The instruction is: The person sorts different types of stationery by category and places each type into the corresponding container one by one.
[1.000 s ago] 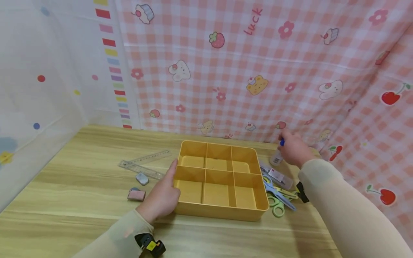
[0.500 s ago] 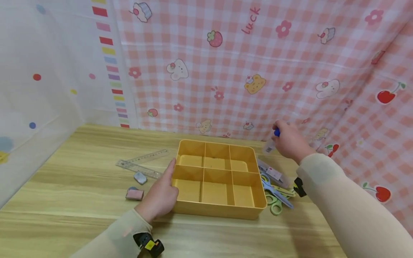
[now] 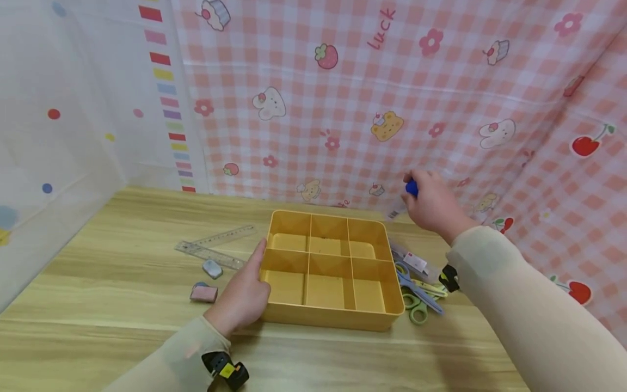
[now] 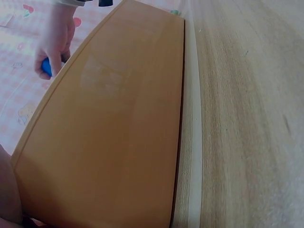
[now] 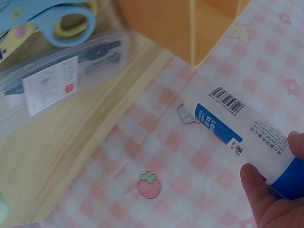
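Note:
A yellow-orange organizer box (image 3: pixel 333 317) with several compartments stands mid-table. My left hand (image 3: pixel 243 296) rests against its left side, index finger straight along the wall; its other fingers are partly hidden. My right hand (image 3: pixel 433 204) holds a clear bottle of liquid glue (image 5: pixel 237 126) by its blue cap (image 3: pixel 412 188), raised behind the box's back right corner. In the right wrist view, the bottle's barcode and blue label show, with thumb and fingertip around the cap end. The left wrist view shows the box's front wall (image 4: pixel 109 123) and the right hand beyond.
Right of the box lie blue scissors (image 3: pixel 421 291), green scissors (image 3: pixel 418 313), something yellow and a clear plastic case (image 5: pixel 102 61) with a white label. At left are clear rulers (image 3: pixel 210 253), a grey-blue eraser-like piece (image 3: pixel 213 268) and a pink block (image 3: pixel 203 294). Patterned cloth hangs behind.
My right hand has lifted the glue bottle off the table area at the back right and carried it left and upward. The left hand stays at the box's side.

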`<control>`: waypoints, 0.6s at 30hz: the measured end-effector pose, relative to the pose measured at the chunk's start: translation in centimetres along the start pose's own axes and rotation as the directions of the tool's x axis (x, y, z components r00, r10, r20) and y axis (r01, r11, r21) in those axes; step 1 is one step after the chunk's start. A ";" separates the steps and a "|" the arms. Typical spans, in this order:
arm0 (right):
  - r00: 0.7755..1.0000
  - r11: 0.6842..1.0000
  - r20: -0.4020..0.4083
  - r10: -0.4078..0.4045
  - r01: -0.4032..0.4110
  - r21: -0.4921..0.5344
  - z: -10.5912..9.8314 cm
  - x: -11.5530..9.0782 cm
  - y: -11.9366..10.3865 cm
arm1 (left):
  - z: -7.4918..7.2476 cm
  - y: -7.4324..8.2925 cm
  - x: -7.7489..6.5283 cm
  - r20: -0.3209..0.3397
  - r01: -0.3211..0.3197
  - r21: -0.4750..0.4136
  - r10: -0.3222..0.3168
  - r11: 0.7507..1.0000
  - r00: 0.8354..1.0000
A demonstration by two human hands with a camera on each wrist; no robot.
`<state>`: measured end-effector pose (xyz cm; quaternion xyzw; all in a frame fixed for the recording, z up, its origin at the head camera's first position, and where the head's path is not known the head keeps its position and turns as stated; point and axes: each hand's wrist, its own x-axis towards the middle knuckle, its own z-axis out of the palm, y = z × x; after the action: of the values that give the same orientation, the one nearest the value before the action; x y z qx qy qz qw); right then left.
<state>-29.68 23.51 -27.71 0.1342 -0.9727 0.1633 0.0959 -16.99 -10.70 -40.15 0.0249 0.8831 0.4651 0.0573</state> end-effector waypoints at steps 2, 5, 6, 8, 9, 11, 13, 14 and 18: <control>1.000 1.000 -0.002 -0.002 0.002 0.013 -0.2 -0.1 -0.5 | 0.0 0.0 -0.1 0.000 0.004 0.002 -0.004 1.000 1.000; 1.000 1.000 0.000 -0.008 0.008 0.013 -0.4 -0.1 -1.2 | -0.1 0.1 -0.1 0.001 0.006 0.001 -0.006 1.000 1.000; 1.000 1.000 0.003 -0.012 0.012 0.012 -0.4 -0.1 -1.4 | -0.2 0.1 -0.1 0.001 0.006 0.000 -0.006 1.000 1.000; 1.000 0.999 0.003 -0.030 0.030 0.014 -0.3 -0.1 -1.8 | -0.2 0.2 -0.2 0.002 0.002 -0.003 -0.002 1.000 1.000; 0.999 0.999 0.003 -0.043 0.043 0.021 -0.3 -0.1 -2.0 | -0.2 0.2 -0.2 0.002 -0.001 -0.003 0.001 1.000 1.000; 0.998 0.997 0.006 -0.069 0.069 0.032 -0.1 -0.1 -2.4 | -0.2 0.2 -0.2 0.003 -0.010 -0.005 0.010 1.000 1.000; 0.995 0.994 0.008 -0.103 0.102 0.043 0.1 0.0 -2.7 | -0.2 0.1 -0.2 0.005 -0.019 -0.007 0.019 1.000 1.000; 0.993 0.992 0.009 -0.119 0.118 0.040 0.2 0.0 -2.9 | -0.2 0.1 -0.2 0.005 -0.023 -0.008 0.023 1.000 1.000; 0.989 0.990 0.050 -0.137 0.136 0.035 0.3 -0.1 -3.4 | -0.2 0.1 -0.1 0.009 -0.024 -0.017 0.024 1.000 1.000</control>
<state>-28.69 20.32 -27.06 0.2062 -0.9607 0.1680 0.0793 -16.88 -10.81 -39.92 0.0372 0.8786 0.4729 0.0557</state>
